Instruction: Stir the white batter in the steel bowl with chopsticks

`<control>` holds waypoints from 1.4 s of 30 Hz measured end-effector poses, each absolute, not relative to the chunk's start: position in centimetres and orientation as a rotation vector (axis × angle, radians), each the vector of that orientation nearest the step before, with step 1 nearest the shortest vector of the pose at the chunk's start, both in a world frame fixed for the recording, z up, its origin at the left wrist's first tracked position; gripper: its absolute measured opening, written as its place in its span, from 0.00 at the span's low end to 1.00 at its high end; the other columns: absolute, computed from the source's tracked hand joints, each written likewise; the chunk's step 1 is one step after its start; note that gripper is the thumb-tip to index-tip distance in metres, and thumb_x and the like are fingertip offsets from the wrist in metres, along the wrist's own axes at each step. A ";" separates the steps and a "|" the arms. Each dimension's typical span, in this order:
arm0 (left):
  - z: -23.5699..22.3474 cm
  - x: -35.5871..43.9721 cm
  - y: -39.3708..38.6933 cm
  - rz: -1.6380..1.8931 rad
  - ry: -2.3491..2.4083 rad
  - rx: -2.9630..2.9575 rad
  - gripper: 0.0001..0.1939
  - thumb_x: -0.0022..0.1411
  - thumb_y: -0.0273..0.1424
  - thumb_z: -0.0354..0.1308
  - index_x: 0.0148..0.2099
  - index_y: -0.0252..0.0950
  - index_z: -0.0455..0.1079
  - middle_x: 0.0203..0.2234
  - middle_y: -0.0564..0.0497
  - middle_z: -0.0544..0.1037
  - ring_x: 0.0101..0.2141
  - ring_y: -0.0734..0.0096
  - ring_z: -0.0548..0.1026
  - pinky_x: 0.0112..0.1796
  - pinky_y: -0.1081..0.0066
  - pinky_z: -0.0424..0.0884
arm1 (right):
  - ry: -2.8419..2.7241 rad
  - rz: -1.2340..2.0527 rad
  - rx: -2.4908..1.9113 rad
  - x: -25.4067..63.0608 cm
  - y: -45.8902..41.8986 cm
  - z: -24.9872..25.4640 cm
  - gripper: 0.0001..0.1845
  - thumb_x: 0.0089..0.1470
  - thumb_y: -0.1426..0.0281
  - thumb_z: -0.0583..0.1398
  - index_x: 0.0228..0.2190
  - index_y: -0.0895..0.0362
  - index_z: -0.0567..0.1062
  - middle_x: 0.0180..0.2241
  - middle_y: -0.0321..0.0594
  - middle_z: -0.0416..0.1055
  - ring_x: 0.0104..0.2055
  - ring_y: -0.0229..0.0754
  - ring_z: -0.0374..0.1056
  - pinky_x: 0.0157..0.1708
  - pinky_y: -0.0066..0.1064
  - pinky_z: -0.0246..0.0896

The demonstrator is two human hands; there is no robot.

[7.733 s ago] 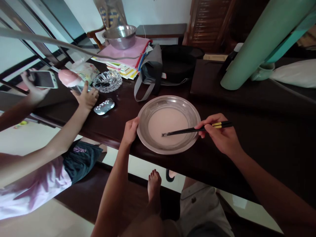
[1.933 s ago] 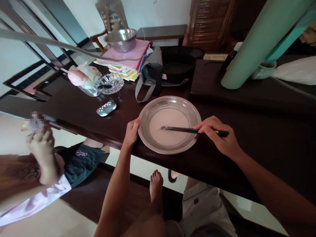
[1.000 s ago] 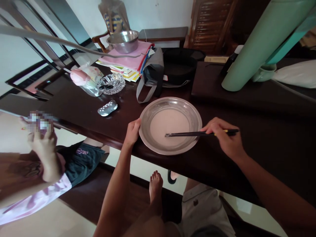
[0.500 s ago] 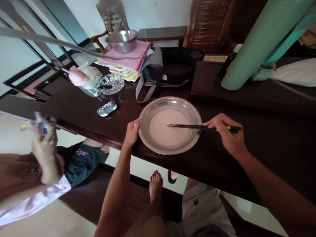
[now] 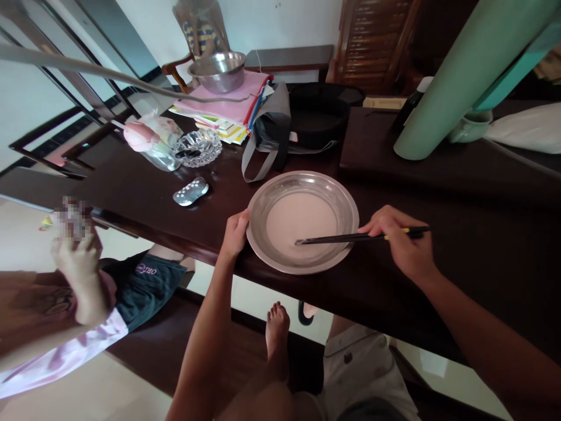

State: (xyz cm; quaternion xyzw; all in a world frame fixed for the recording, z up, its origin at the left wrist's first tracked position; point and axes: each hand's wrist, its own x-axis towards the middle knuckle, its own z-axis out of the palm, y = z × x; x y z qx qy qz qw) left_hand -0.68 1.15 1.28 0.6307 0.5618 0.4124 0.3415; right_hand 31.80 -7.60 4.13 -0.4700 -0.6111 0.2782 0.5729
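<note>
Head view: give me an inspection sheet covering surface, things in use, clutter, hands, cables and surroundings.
Surface: dark table, glossy.
Things in use: metal basin with pale liquid; black chopsticks, tips in it.
Clutter: grey bag, crystal dish, stacked papers, metal bowl on pink folder.
Hands: left hand grips basin rim; right hand holds chopsticks.
Cables: grey cable-like strand, upper left; nature unclear.
Surroundings: another person's hand at left; slatted wooden panel beyond.

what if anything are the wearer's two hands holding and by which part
The right hand holds the black chopsticks toward their yellow-marked upper ends. The left hand holds the metal bowl by the left side of its rim.
</note>
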 end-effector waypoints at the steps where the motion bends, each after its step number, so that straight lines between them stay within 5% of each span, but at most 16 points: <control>1: 1.3 -0.7 1.2 1.078 1.459 1.643 0.22 0.59 0.47 0.49 0.20 0.38 0.56 0.18 0.55 0.58 0.24 0.74 0.56 0.26 0.72 0.59 | -1.530 0.678 -1.112 31.7 -7.7 4.2 0.15 0.62 0.65 0.58 0.24 0.51 0.77 0.30 0.37 0.79 0.35 0.44 0.72 0.38 0.39 0.66; 4: 1.3 -0.7 1.2 1.078 1.465 1.643 0.22 0.58 0.48 0.49 0.20 0.38 0.56 0.17 0.55 0.57 0.24 0.74 0.55 0.26 0.72 0.59 | -1.569 0.612 -1.181 31.7 -7.7 4.3 0.12 0.62 0.66 0.59 0.28 0.50 0.78 0.34 0.37 0.80 0.39 0.45 0.72 0.42 0.40 0.65; 9: 1.1 -0.8 1.3 1.062 1.471 1.649 0.23 0.59 0.48 0.48 0.20 0.38 0.55 0.18 0.55 0.57 0.24 0.73 0.55 0.26 0.71 0.58 | -1.362 0.564 -1.104 32.0 -7.6 4.2 0.18 0.63 0.68 0.57 0.21 0.52 0.74 0.24 0.35 0.74 0.30 0.41 0.70 0.33 0.36 0.63; 14: 1.1 -0.8 1.3 1.085 1.462 1.654 0.22 0.59 0.47 0.49 0.20 0.38 0.55 0.17 0.55 0.57 0.23 0.73 0.55 0.25 0.71 0.58 | -1.638 0.572 -1.126 31.6 -7.7 4.5 0.12 0.62 0.68 0.58 0.28 0.50 0.78 0.34 0.37 0.80 0.39 0.45 0.73 0.43 0.41 0.66; 19: 1.2 -0.8 1.2 1.069 1.462 1.649 0.22 0.59 0.47 0.49 0.20 0.38 0.55 0.17 0.55 0.58 0.24 0.73 0.55 0.26 0.71 0.58 | -1.349 0.506 -1.117 31.9 -7.7 4.4 0.19 0.64 0.68 0.56 0.20 0.52 0.74 0.24 0.37 0.73 0.29 0.41 0.70 0.32 0.37 0.63; 24: 1.2 -0.8 1.2 1.072 1.475 1.641 0.22 0.58 0.48 0.49 0.20 0.39 0.55 0.17 0.55 0.57 0.24 0.73 0.55 0.25 0.71 0.58 | -1.694 0.544 -1.099 31.6 -7.8 4.3 0.10 0.61 0.70 0.59 0.29 0.50 0.78 0.34 0.37 0.80 0.39 0.45 0.72 0.43 0.41 0.65; 29: 1.2 -0.7 1.2 1.072 1.454 1.652 0.23 0.59 0.48 0.49 0.20 0.38 0.55 0.17 0.55 0.57 0.23 0.73 0.55 0.26 0.71 0.59 | -1.360 0.514 -1.107 31.9 -7.7 4.3 0.19 0.64 0.70 0.55 0.21 0.51 0.75 0.25 0.36 0.74 0.29 0.41 0.70 0.33 0.37 0.63; 35: 1.1 -0.8 1.3 1.078 1.481 1.636 0.24 0.58 0.49 0.49 0.20 0.38 0.55 0.17 0.55 0.57 0.24 0.73 0.55 0.25 0.72 0.58 | -1.624 0.531 -1.147 31.7 -7.9 4.5 0.12 0.62 0.69 0.58 0.29 0.51 0.78 0.33 0.37 0.79 0.38 0.44 0.73 0.41 0.40 0.65; 39: 1.1 -0.8 1.1 1.062 1.483 1.633 0.24 0.58 0.50 0.49 0.20 0.38 0.55 0.17 0.55 0.58 0.24 0.73 0.56 0.26 0.71 0.58 | -1.376 0.498 -1.132 32.0 -7.8 4.4 0.19 0.64 0.68 0.56 0.21 0.51 0.75 0.25 0.36 0.74 0.30 0.41 0.71 0.33 0.37 0.64; 42: 1.2 -0.9 1.1 1.038 1.476 1.632 0.25 0.59 0.51 0.49 0.21 0.38 0.56 0.18 0.55 0.59 0.24 0.73 0.57 0.27 0.71 0.59 | -1.532 0.616 -1.089 31.7 -7.9 4.4 0.17 0.64 0.69 0.56 0.24 0.51 0.77 0.29 0.36 0.77 0.33 0.42 0.72 0.35 0.37 0.65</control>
